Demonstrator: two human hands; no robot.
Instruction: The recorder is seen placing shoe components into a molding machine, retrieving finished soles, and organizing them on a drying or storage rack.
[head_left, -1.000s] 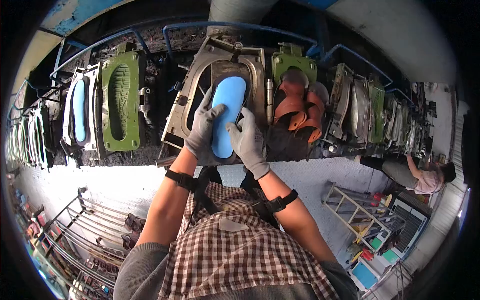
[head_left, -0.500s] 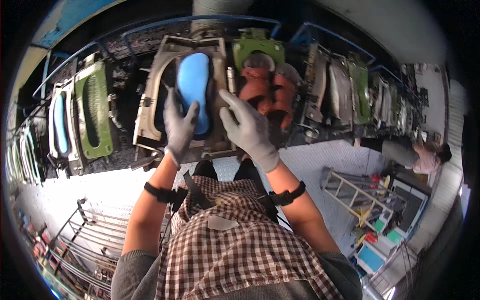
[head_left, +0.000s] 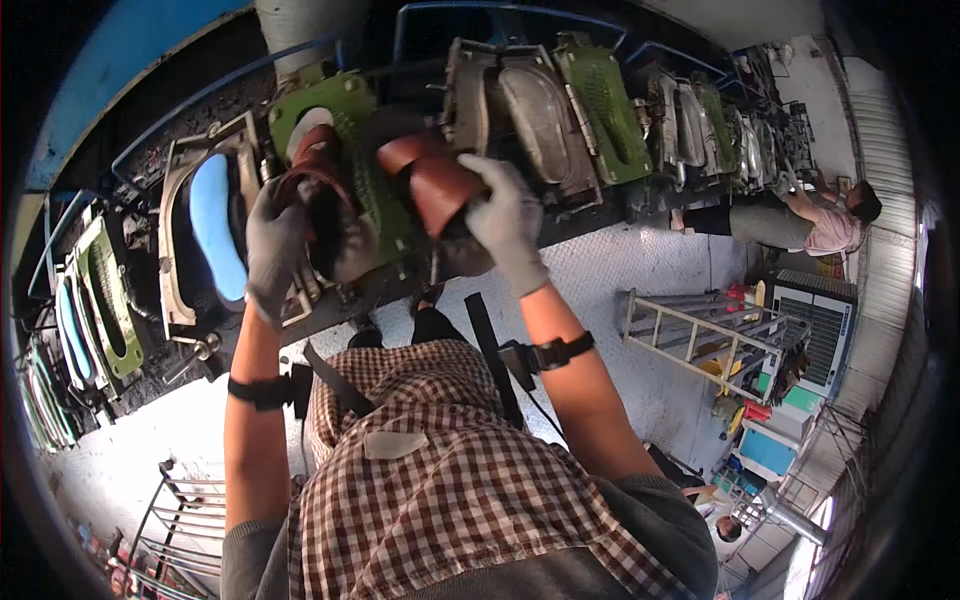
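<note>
In my gloved left hand [head_left: 275, 245] is the edge of a reddish-brown strap sandal [head_left: 322, 165], thumb and fingers closed on its side strap. A second reddish-brown sandal [head_left: 440, 190] is tilted in the grip of my gloved right hand [head_left: 508, 215], its broad straps facing up. Both sandals are over the green perforated mould plate [head_left: 385, 210]; whether they still touch it I cannot tell. To the left of my left hand, a light blue sole-shaped piece [head_left: 215, 230] lies in an open metal mould [head_left: 172, 255].
More open moulds stand in a row, among them a grey metal mould [head_left: 535, 110] and a green plate [head_left: 610, 110] at right. Blue rails [head_left: 510, 10] run behind them. A metal ladder frame [head_left: 700, 335] is on the floor at right. Another person [head_left: 790, 225] stands farther along the row.
My view has shifted right along the row. Both hands, over the blue-piece mould before and holding nothing, have moved to the sandals and closed on them. The right sandal has tilted.
</note>
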